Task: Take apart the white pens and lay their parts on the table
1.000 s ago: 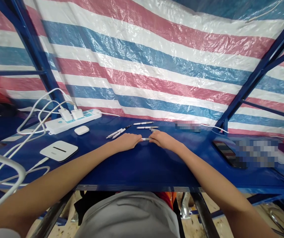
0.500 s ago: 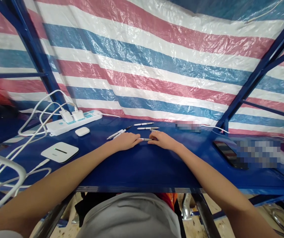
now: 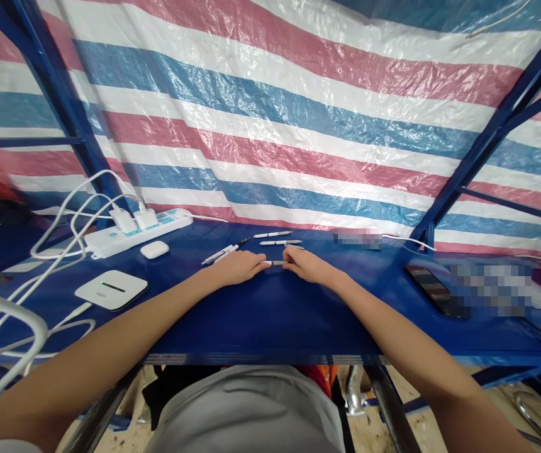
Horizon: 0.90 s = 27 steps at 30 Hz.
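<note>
Well, the pen point(image 3: 277, 263) is thin, white and gray. Fingers of the left hand point(image 3: 239, 268) and right hand point(image 3: 311, 267) pinch it.

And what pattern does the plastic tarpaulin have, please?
The tarpaulin has red, white and blue stripes; see head view.

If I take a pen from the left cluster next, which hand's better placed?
Probably your left hand: it's close beside those pens, while your right hand is farther off, at the other end of the held pen.
</note>
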### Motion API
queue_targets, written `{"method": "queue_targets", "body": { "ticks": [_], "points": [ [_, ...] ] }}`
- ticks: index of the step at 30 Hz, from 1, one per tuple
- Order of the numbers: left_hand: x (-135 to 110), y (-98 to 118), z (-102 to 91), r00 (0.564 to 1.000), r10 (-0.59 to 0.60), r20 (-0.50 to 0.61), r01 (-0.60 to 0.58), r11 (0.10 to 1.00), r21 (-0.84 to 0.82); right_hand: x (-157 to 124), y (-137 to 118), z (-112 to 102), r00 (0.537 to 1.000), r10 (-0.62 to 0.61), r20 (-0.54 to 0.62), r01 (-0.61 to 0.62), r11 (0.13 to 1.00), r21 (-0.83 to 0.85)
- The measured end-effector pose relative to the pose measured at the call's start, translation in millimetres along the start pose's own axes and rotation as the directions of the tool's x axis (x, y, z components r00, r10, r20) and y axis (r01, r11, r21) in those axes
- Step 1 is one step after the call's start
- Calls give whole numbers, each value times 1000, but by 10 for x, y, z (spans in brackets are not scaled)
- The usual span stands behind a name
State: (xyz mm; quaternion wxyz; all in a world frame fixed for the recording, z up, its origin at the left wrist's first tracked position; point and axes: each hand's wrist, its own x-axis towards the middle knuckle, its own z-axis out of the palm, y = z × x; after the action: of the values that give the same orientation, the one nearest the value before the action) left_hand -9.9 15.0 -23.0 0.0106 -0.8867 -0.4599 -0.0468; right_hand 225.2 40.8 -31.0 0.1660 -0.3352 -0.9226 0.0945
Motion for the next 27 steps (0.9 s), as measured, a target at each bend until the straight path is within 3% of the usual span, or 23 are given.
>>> {"method": "queue_targets", "body": {
  "ticks": [7, 16, 21, 27],
  "points": [
    [-5, -11, -9, 1000, 7, 0, -7, 999, -43, 8, 20, 14, 1000, -10, 8, 10, 1000, -20],
    [-25, 44, -84, 1000, 23, 17, -19, 975, -223, -5, 59, -77, 999, -14, -35, 12, 999, -53],
    [-17, 62, -125, 997, 20, 68, 11, 906, -423, -14, 16, -142, 995, -48, -93, 36, 991, -126],
    [-12, 58, -123, 985, 40, 168, 72, 792, -606, -15, -6, -216, 992, -105, -69, 96, 987, -127]
  ]
}}
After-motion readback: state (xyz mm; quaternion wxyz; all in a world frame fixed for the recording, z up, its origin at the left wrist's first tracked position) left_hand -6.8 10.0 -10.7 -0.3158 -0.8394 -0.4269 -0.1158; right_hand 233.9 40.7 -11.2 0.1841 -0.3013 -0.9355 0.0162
